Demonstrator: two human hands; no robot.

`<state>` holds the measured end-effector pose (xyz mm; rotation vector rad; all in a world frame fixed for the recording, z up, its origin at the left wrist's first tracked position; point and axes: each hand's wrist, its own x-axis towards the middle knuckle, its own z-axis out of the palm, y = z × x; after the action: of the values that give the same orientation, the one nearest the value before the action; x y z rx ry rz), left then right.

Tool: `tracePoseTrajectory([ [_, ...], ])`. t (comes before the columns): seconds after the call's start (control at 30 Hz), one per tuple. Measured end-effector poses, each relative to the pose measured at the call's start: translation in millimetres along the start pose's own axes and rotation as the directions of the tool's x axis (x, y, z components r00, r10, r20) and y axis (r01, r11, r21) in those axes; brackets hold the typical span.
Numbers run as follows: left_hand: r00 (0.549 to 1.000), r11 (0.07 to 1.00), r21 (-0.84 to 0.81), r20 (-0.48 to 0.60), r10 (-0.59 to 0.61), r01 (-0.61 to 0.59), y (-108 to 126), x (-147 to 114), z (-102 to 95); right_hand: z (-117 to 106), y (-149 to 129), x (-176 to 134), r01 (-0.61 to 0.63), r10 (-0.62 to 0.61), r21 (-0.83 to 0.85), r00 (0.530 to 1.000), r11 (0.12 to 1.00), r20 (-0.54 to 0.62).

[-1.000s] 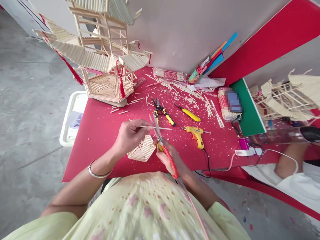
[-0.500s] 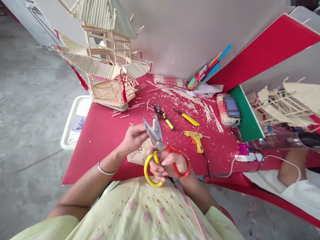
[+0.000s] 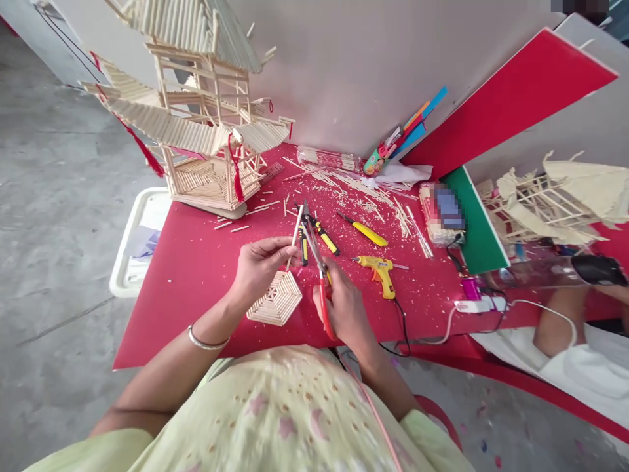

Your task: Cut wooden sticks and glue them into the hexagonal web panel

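1 flat red board (image 3: 515, 98) and 1 flat green board (image 3: 481, 236), right side.
Near the green board: a clear cylindrical bottle (image 3: 540, 278) with a black cap (image 3: 594, 270) and a white plastic power strip (image 3: 484, 305). At left, lilac crumpled material (image 3: 146, 244) lies on a white round-cornered plastic tray (image 3: 126, 240).

The person wears a loose top (image 3: 275, 393) of pale yellow-green cloth, soft and slightly rumpled. Its front is printed with dusty-pink stars (image 3: 286, 427), a pink crescent moon (image 3: 318, 423) and a scatter of small orange-brown dots, with whitish blotches lower down. The left sleeve (image 3: 103, 447) and right sleeve (image 3: 417, 442) are short, plain and light green, and end above the elbows. A smooth, rounded, silver-coloured bangle (image 3: 202, 345) circles the left wrist. The left hand (image 3: 260, 269) and right hand (image 3: 346, 301) are bare. A thin pink cord (image 3: 372, 403) runs down the top's front, slanting toward the right side.
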<state>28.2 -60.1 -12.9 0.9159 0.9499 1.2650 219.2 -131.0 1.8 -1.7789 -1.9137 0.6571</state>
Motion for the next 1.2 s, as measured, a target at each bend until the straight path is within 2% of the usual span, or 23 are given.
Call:
tracePoseTrajectory([
  [0.1, 1.000, 0.999, 0.029, 0.012, 0.015, -0.016, 0, -1, 0.9, 6, -5, 7, 0.064, -0.063, -0.088, 0.998, 0.994, 0.015],
  [0.23, 0.997, 0.990, 0.123, 0.001, 0.075, -0.075, 2, 0, -0.5, 8, -11, 12, 0.091, -0.087, -0.118, 0.995, 0.989, 0.041],
  [0.33, 0.995, 0.984, 0.152, -0.014, 0.097, -0.094, 2, 0, -0.2, 9, -13, 15, 0.091, -0.088, -0.104, 0.995, 0.990, 0.041],
  [0.83, 0.999, 0.990, 0.142, -0.032, 0.020, -0.016, -2, 1, -0.7, 12, -16, 20, 0.062, -0.061, -0.006, 0.993, 0.998, 0.100],
  [1.2, 0.997, 0.982, 0.180, -0.036, 0.062, -0.055, -2, 0, -3.3, 14, -17, 20, 0.090, -0.090, 0.004, 0.994, 0.996, 0.058],
])
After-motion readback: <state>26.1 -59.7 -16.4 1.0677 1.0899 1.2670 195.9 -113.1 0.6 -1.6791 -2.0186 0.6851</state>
